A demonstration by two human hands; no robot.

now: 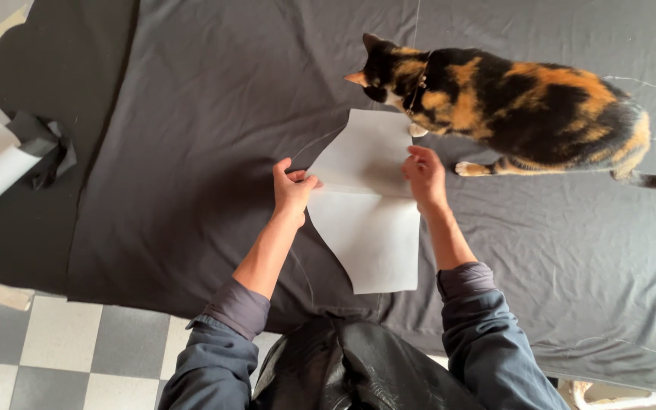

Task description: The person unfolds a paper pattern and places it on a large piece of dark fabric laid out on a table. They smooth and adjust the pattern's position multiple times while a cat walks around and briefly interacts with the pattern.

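Hands grip one white paper pattern piece (366, 205) at frame centre: left hand (291, 191) pinches its left edge, right hand (424, 176) pinches its right edge. Paper rests on dark grey fabric (191, 137), apparently being positioned; chalk lines already mark the cloth at right. A calico cat (510, 106) stands touching the paper's top corner. Checkered floor tiles (62, 357) show lower left.

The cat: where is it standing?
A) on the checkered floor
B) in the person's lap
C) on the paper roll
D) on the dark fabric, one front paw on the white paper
D: the calico cat stands on the dark fabric, a front paw resting on the far edge of the white paper piece.
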